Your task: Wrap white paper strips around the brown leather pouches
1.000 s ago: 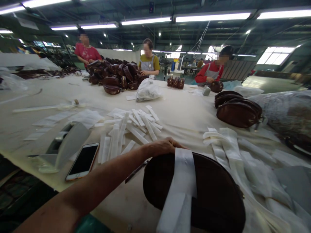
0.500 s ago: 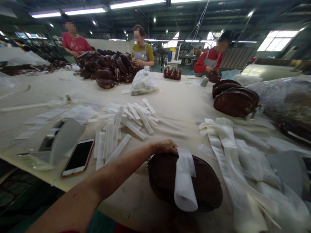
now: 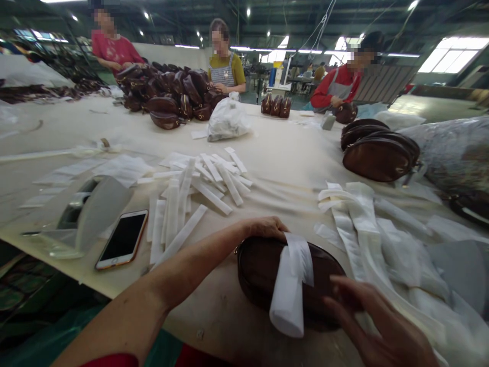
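A dark brown oval leather bag (image 3: 260, 275) stands tilted at the table's front, its broad side towards me. My left hand (image 3: 267, 227) grips the bag's top edge, the fingers mostly hidden behind it. A white paper-like strip (image 3: 288, 300) hangs from beside my left fingertips down the bag's front, its lower end curled into a loop. My right hand (image 3: 382, 321) is at the bag's right end, slightly blurred, with thumb and fingers apart and nothing between them. Whether its fingertips touch the bag I cannot tell.
Loose white strips (image 3: 206, 183) lie left of the bag, near a phone (image 3: 123, 239) and a grey tape dispenser (image 3: 91, 214). Long white strips (image 3: 362, 229) lie right. Brown bags (image 3: 382, 155) stand at back right; more are heaped (image 3: 168, 97) near three co-workers.
My right hand has come into view from the lower right, up to the bag's right end. My left hand keeps its hold on the bag. The strip's lower end has swung slightly left.
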The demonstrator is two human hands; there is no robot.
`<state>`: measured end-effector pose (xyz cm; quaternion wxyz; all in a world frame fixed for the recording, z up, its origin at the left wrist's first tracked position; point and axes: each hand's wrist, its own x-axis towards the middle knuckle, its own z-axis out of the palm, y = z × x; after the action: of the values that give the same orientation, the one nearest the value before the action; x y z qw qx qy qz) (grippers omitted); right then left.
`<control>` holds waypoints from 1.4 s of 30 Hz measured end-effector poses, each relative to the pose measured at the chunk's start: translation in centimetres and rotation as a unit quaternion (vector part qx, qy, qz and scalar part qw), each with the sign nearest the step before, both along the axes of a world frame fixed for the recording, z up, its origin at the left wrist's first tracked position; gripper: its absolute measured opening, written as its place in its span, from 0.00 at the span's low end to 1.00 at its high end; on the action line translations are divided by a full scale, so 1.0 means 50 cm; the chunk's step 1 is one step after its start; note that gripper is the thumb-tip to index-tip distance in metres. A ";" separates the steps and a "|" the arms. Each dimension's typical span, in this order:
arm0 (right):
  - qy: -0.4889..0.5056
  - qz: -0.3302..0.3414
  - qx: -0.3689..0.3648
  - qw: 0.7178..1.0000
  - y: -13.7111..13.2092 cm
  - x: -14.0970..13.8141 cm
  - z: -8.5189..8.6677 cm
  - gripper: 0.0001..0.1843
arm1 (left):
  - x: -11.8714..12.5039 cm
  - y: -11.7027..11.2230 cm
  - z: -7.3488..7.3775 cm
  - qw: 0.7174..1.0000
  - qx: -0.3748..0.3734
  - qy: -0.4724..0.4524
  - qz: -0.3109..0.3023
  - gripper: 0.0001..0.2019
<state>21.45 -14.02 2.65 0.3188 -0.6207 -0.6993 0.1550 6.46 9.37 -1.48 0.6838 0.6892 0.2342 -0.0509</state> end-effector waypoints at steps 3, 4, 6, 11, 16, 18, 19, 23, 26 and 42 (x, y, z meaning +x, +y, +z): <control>-0.080 -0.082 0.130 0.985 0.080 0.001 -0.011 0.23 | -0.001 -0.001 -0.001 1.000 0.016 -0.004 -0.002 0.12; -0.088 -0.072 0.148 0.982 0.101 -0.005 -0.014 0.21 | 0.000 0.000 -0.001 1.000 0.024 -0.005 -0.001 0.11; -0.069 -0.026 0.147 0.986 0.126 -0.020 -0.018 0.18 | 0.001 0.001 -0.002 0.999 0.039 -0.006 -0.003 0.12; -0.038 0.008 0.111 0.993 0.108 -0.030 -0.023 0.18 | 0.005 0.005 -0.004 0.997 0.077 -0.001 -0.029 0.15; -0.069 0.006 0.153 0.986 0.084 -0.028 -0.030 0.17 | 0.009 0.003 0.003 0.986 0.155 0.020 -0.060 0.15; -0.081 0.008 0.166 0.983 0.084 -0.031 -0.031 0.15 | 0.012 0.003 0.011 0.976 0.203 0.039 -0.070 0.14; -0.085 0.011 0.171 0.982 0.085 -0.033 -0.032 0.15 | 0.014 0.003 0.017 0.969 0.231 0.052 -0.073 0.14; -0.092 0.024 0.188 0.978 0.088 -0.038 -0.029 0.13 | 0.017 -0.002 0.043 0.930 0.340 0.106 -0.088 0.11; -0.099 0.026 0.194 0.976 0.089 -0.040 -0.028 0.12 | 0.014 -0.014 0.059 0.901 0.399 0.133 -0.107 0.09; -0.060 0.030 0.169 0.983 0.093 -0.043 -0.030 0.12 | -0.162 -0.170 0.088 0.771 0.614 -0.167 -0.001 0.13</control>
<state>19.29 -9.34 1.14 0.3714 -0.5450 -0.7517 0.0067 -1.62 0.85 2.92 0.1431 0.9603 0.0974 0.2188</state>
